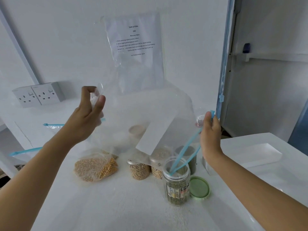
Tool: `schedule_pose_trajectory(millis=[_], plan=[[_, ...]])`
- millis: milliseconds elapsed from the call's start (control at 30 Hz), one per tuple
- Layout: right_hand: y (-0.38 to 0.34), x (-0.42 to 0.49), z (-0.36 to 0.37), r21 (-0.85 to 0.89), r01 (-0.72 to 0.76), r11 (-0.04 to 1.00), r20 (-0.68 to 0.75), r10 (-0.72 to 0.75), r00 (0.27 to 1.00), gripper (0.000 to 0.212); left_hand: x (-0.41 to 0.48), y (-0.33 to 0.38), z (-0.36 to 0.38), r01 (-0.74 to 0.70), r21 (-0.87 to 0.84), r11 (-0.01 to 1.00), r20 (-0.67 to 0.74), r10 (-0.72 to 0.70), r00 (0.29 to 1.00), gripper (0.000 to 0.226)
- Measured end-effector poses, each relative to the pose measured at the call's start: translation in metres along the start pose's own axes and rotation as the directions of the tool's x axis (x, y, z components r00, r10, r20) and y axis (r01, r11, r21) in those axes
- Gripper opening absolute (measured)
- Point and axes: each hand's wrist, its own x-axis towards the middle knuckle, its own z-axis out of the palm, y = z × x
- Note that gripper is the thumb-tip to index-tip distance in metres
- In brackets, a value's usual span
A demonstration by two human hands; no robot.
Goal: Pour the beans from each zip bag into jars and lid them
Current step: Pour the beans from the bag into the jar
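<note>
Over an open jar (pixel 176 182) of green beans, a clear zip bag (pixel 141 110) pinched between left hand (pixel 86 119) and right hand (pixel 210 135)

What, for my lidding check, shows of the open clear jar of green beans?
The clear plastic jar stands upright, lidless, on the white table, about half full of dark green beans, a printed label on its side. The blue zip strip of a clear bag dips into its mouth; a round green lid lies beside it.
</note>
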Motion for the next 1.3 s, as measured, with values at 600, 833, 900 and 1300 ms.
schedule_pose_trajectory(millis=[600, 833, 900, 1300], plan=[[0.003, -0.002, 0.009, -0.089, 0.036, 0.995, 0.133, -0.024, 0.991, 0.034, 0.012, 0.007, 0.011, -0.034, 0.009, 0.999, 0.07, 0.033, 0.997, 0.044], [0.006, 0.0, 0.007, 0.066, -0.168, 0.984, 0.138, 0.157, 0.978, 0.036, 0.016, 0.011, 0.014, -0.033, 0.009, 0.999, 0.041, 0.032, 0.999, 0.036], [0.007, -0.004, 0.002, 0.206, -0.271, 0.94, 0.238, 0.22, 0.946, 0.039, 0.017, 0.01, 0.013, -0.029, -0.003, 1.0, 0.042, 0.029, 0.999, 0.037], [0.031, -0.022, -0.039, 0.047, -0.222, 0.974, 0.589, 0.152, 0.794, 0.008, 0.01, -0.019, 0.01, 0.046, -0.06, 0.997, -0.043, -0.048, 0.998, 0.025]])
